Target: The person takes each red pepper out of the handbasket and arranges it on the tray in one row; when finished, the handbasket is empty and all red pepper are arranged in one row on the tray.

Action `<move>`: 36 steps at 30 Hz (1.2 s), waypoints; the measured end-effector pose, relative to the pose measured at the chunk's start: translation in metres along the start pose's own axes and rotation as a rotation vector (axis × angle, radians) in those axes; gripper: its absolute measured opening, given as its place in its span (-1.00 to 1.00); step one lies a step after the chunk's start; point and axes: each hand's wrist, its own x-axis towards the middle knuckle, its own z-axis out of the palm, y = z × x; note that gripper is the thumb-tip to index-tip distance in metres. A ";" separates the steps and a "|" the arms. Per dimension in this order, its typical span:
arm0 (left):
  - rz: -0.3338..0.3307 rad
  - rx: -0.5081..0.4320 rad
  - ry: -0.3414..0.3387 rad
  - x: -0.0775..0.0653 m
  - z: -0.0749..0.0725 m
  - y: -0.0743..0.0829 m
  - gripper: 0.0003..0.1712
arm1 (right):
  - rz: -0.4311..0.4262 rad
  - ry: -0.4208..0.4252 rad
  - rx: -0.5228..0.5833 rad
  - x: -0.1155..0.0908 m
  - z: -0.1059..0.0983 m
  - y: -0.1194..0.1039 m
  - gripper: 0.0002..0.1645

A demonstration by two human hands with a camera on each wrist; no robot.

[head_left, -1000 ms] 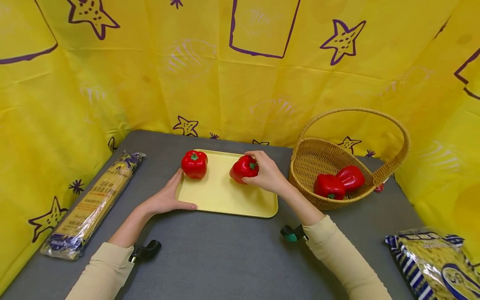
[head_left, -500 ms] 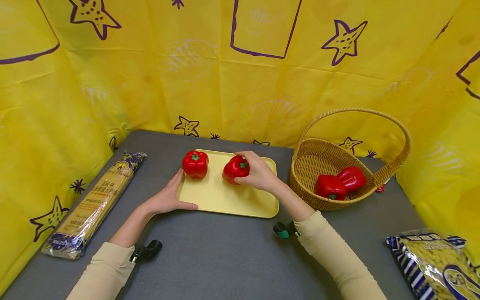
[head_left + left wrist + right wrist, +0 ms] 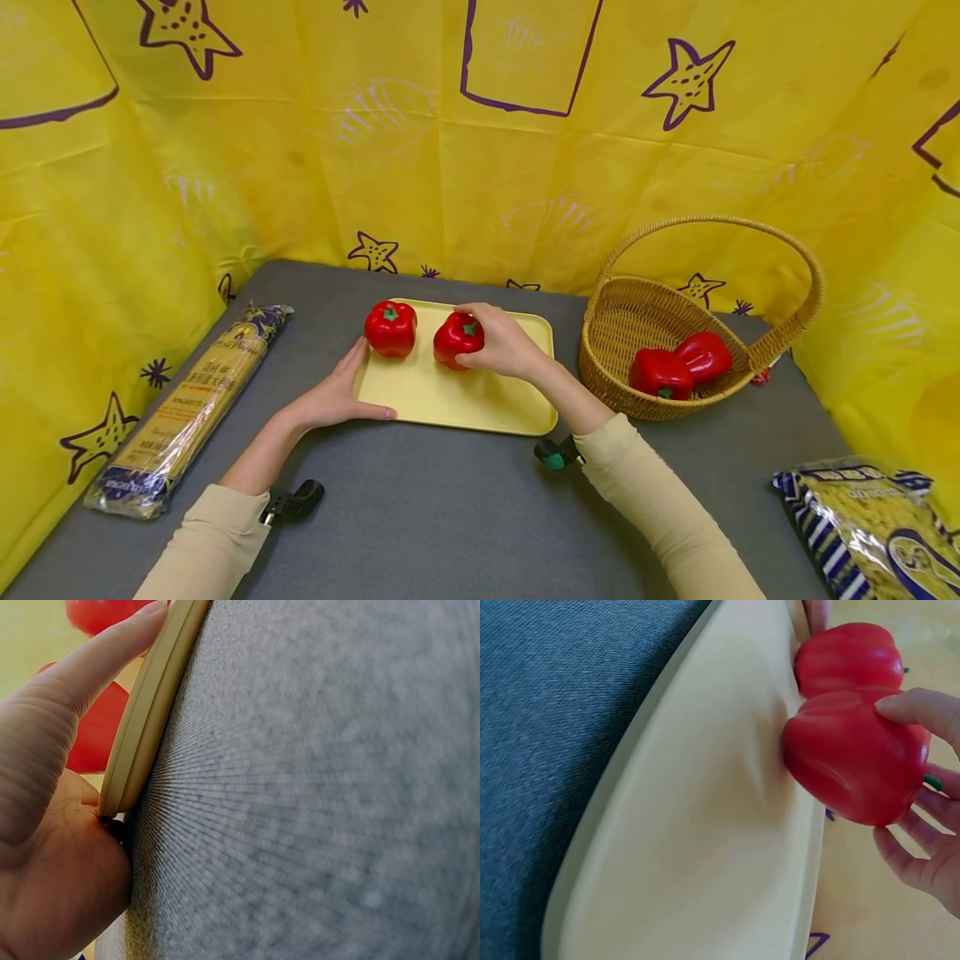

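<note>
My right hand (image 3: 504, 342) holds a red bell pepper (image 3: 453, 342) with a green stem, thumb and fingers around its right side. The pepper is over the middle of a pale yellow tray (image 3: 457, 404). In the right wrist view this bell pepper (image 3: 855, 757) looks close to or touching the tray. A second red bell pepper (image 3: 391, 330) stands upright at the tray's back left corner. My left hand (image 3: 333, 398) lies spread at the tray's left end, straight fingers along the side and thumb at the front edge. In the left wrist view the thumb (image 3: 97, 656) touches the rim.
A wicker basket (image 3: 611, 333) with a tall handle stands to the right, two red bell peppers (image 3: 681, 367) inside. A spaghetti pack (image 3: 187, 408) lies at the left, and a blue-striped pasta bag (image 3: 870, 517) at the front right. Yellow cloth (image 3: 480, 183) hangs behind the grey table (image 3: 420, 508).
My right hand has moved left across the tray with its bell pepper, closer to the other one, and the pepper's stem has turned more upward. The left hand has stayed in place.
</note>
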 end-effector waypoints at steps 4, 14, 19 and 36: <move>0.000 0.000 0.000 0.000 0.000 0.000 0.51 | -0.017 -0.014 -0.014 0.005 0.001 -0.001 -0.16; -0.009 0.000 -0.005 0.000 -0.001 0.000 0.51 | -0.063 -0.055 -0.041 0.017 0.004 -0.006 -0.16; -0.016 0.000 -0.008 0.001 -0.001 0.000 0.51 | -0.061 -0.085 -0.052 0.021 0.004 -0.010 -0.15; -0.014 0.000 -0.011 0.000 -0.001 -0.001 0.51 | -0.071 -0.090 -0.023 0.024 0.009 -0.009 -0.17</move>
